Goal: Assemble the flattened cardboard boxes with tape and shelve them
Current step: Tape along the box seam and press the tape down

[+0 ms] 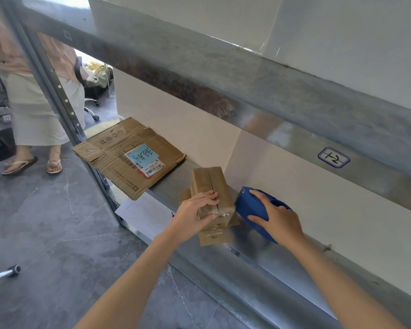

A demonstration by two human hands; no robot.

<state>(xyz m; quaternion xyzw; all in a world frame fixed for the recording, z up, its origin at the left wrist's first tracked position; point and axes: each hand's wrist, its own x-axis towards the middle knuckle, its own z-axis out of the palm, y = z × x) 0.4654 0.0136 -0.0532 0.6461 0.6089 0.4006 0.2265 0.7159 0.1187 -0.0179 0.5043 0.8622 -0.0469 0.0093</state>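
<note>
A small brown cardboard box (210, 186) stands on the metal shelf (252, 248), its top flaps closed and clear tape over its near end. My left hand (195, 213) grips that near end, fingers on top and thumb on the front face. Just right of the box is a blue tape dispenser (248, 205), and my right hand (274, 218) holds it from above with fingers curled over it. A flattened cardboard box (128, 157) with a blue note and a barcode label lies further left on the same shelf, overhanging its front edge.
A shelf beam (223, 91) with a handwritten label (333, 157) runs overhead. A white wall backs the shelf. A person in sandals (33, 115) stands at the left behind the rack's upright post (64, 100). White paper (145, 214) lies on the level below, and a metal tube (5, 273) on the floor.
</note>
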